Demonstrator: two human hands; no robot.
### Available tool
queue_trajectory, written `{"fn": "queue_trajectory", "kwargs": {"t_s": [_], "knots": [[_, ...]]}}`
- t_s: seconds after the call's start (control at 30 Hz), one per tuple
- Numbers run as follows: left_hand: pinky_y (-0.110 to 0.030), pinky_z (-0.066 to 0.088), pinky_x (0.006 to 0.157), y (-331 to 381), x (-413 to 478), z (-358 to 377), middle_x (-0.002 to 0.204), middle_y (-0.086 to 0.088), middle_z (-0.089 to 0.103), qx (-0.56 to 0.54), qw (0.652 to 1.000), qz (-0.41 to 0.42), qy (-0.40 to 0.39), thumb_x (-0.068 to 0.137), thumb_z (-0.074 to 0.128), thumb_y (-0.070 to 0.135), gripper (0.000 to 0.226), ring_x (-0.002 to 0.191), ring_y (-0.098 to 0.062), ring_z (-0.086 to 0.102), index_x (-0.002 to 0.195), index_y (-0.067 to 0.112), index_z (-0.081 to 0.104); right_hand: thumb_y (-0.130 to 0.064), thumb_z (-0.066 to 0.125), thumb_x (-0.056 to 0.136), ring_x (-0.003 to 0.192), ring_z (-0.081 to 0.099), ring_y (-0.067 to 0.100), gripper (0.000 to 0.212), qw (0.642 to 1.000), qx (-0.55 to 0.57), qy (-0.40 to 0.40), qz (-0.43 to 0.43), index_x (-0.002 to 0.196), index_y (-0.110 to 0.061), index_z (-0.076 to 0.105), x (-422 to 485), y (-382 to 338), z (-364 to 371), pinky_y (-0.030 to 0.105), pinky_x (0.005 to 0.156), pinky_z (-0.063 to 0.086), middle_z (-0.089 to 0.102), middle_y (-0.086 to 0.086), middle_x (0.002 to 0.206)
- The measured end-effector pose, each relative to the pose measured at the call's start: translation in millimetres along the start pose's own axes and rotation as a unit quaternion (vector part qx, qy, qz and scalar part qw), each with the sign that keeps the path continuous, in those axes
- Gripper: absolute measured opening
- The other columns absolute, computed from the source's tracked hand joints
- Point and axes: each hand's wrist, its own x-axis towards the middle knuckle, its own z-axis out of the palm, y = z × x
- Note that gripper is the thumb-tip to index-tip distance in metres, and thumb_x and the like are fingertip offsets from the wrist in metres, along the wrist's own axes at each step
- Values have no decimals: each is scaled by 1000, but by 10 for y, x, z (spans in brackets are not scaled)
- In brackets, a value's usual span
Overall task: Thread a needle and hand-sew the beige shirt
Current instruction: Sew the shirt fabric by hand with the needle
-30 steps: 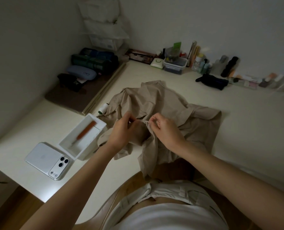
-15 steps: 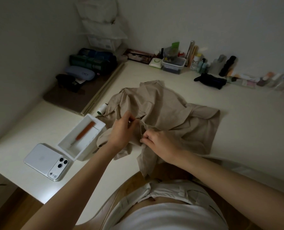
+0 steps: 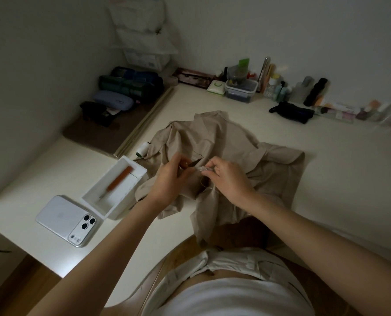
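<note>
Mid-stitch: left hand (image 3: 171, 181) pinches the beige shirt (image 3: 212, 137), right hand (image 3: 228, 179) pinches what may be the needle (image 3: 203, 169); next, draw the thread (image 3: 204, 184) through gently.

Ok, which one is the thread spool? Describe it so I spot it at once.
Start at the beige shirt heaped on the white table. At its left edge, just beyond the open white box, lies the thread spool. It is the only small white cylinder there, dark green at one end.
</note>
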Motion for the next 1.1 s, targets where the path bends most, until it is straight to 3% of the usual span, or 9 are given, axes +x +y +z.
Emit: {"fn": "queue_trajectory", "kwargs": {"t_s": [0.1, 0.27, 0.4, 0.53, 0.63, 0.7, 0.8, 0.93, 1.1], "knots": [[-12, 41, 64, -3, 7, 16, 89, 4, 57, 20, 1000, -7, -19, 95, 54, 24, 23, 73, -4, 52, 117, 16, 56, -20, 64, 89, 69, 63, 8, 10, 1000, -7, 4, -5, 89, -10, 61, -18, 28, -2, 26, 64, 54, 65, -5, 74], [-8, 38, 70, 29, -17, 28, 90, 4, 58, 16, 999, 34, -22, 95, 56, 18, 13, 79, -3, 52, 100, 12, 66, -21, 64, 89, 65, 62, 7, 10, 1000, -7, -4, 5, 88, -12, 62, -33, 62, -37, 29, 62, 54, 66, -1, 71], [-19, 44, 72, 70, -23, 39, 91, 2, 62, -48, 998, -3, -36, 95, 54, 21, 13, 83, -8, 56, 94, 16, 66, -22, 66, 88, 61, 58, 0, 9, 999, 23, -26, 36, 83, -16, 61, 28, 61, -77, 17, 58, 46, 61, -7, 66], [-19, 47, 67, 82, -21, 39, 84, 4, 63, -101, 993, -46, -34, 96, 53, 24, 14, 74, -4, 57, 89, 22, 64, -27, 61, 91, 50, 49, -4, 18, 999, -14, -39, 20, 98, -10, 58, 40, 20, -111, 11, 49, 37, 46, -11, 58], [-20, 48, 68, 28, 14, 31, 84, 7, 63, -86, 994, -65, -19, 96, 52, 27, 15, 76, -4, 59, 91, 21, 65, -35, 44, 99, 71, 53, -3, 24, 999, -20, -36, 26, 113, -15, 45, -3, -42, -120, 13, 62, 44, 52, -11, 83], [-22, 48, 69, -5, 36, 28, 83, 7, 64, -71, 995, -66, -10, 96, 53, 27, 16, 78, -7, 60, 92, 19, 65, -26, 33, 102, 89, 58, 12, 22, 999, -1, -31, 23, 114, -14, 47, -43, -87, -108, 28, 76, 50, 55, -3, 99], [-14, 43, 62, -20, 56, 15, 76, 9, 62, -73, 995, -64, 0, 96, 53, 25, 15, 69, -2, 57, 85, 22, 64, -15, 33, 101, 98, 57, 12, 27, 999, -6, -30, -24, 115, -11, 55, -97, -85, -56, 27, 85, 49, 58, 1, 109], [-12, 43, 60, -11, 65, 10, 76, 7, 62, -61, 996, -61, 7, 96, 54, 25, 16, 68, -3, 57, 86, 19, 64, -18, 35, 102, 66, 51, -7, 30, 998, -13, -45, -32, 121, -13, 58, -119, -15, -19, 16, 65, 45, 49, -23, 73], [-13, 44, 61, 3, 60, 10, 76, 8, 61, -51, 997, -52, 10, 96, 54, 25, 13, 69, -3, 57, 88, 20, 62, -25, 37, 102, 57, 56, 12, 14, 999, -13, -27, -36, 104, -19, 50, -160, -22, 10, 46, 56, 51, 57, -5, 64]]}}
